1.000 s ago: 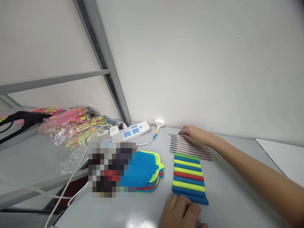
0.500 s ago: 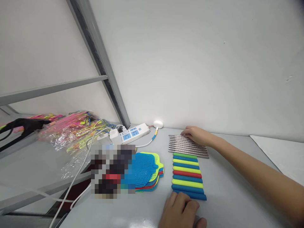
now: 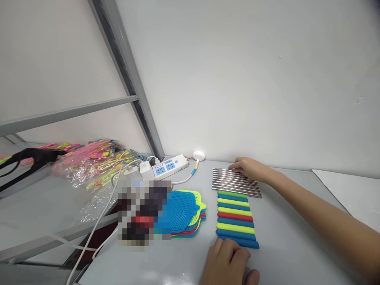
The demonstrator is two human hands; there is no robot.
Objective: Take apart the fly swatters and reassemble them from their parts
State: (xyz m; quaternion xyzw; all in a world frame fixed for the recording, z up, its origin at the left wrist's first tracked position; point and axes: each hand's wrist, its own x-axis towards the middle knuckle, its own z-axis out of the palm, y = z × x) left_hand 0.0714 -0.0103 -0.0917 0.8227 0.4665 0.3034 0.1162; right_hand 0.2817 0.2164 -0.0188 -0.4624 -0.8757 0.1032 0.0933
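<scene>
Slim silver metal rods (image 3: 228, 181) lie side by side near the back of the table. My right hand (image 3: 247, 168) reaches over their far edge, its fingers bent down onto the back rod; the fingertips are partly hidden. Directly in front is a column of coloured plastic handles (image 3: 234, 213) in green, blue, yellow and red. My left hand (image 3: 226, 261) rests by the nearest blue handle, fingers loosely bent and thumb apart, with nothing seen in it. To the left is a fanned pile of fly swatter heads (image 3: 182, 209), a blue one on top.
A white power strip (image 3: 170, 167) with plugs and cables sits at the back left, beside a round white device (image 3: 198, 156). A metal frame post (image 3: 130, 79) rises there. Bagged colourful plastic pieces (image 3: 97, 158) lie on the left. A white sheet (image 3: 347, 190) is at right.
The view has shifted slightly, so everything appears a little further right. Both hands keep about the same places relative to the rods and handles.
</scene>
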